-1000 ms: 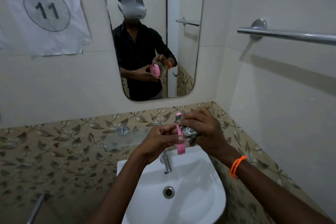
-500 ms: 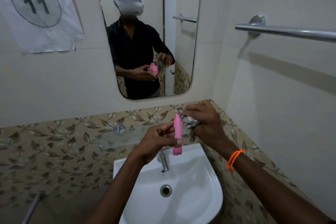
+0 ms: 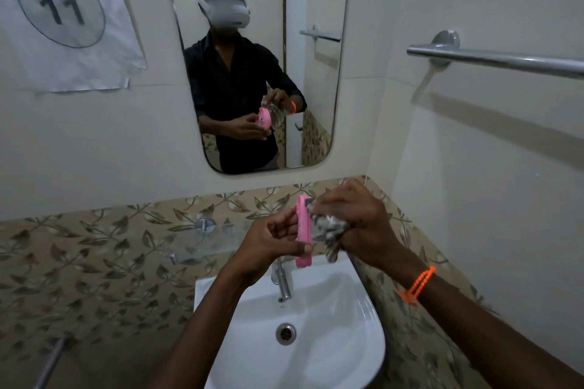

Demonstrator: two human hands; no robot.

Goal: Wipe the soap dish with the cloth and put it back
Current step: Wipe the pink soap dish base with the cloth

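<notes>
A pink soap dish [image 3: 304,230] stands on edge above the basin, seen side-on. My left hand [image 3: 271,241] grips it from the left, thumb and fingers wrapped around its lower half. My right hand [image 3: 354,219] holds a bunched grey patterned cloth [image 3: 328,230] pressed against the dish's right face. Part of the cloth hangs below my fingers. The mirror [image 3: 316,79] reflects both hands, the dish and the cloth.
A white basin [image 3: 331,325] with a chrome tap [image 3: 282,281] sits below my hands. A glass shelf [image 3: 205,241] on the tiled wall lies left of them. A chrome towel bar [image 3: 505,61] runs along the right wall. A paper sign marked 11 [image 3: 63,16] hangs upper left.
The dish has turned more upright and risen slightly in my left hand. My right hand with the cloth has shifted against the dish's right face.
</notes>
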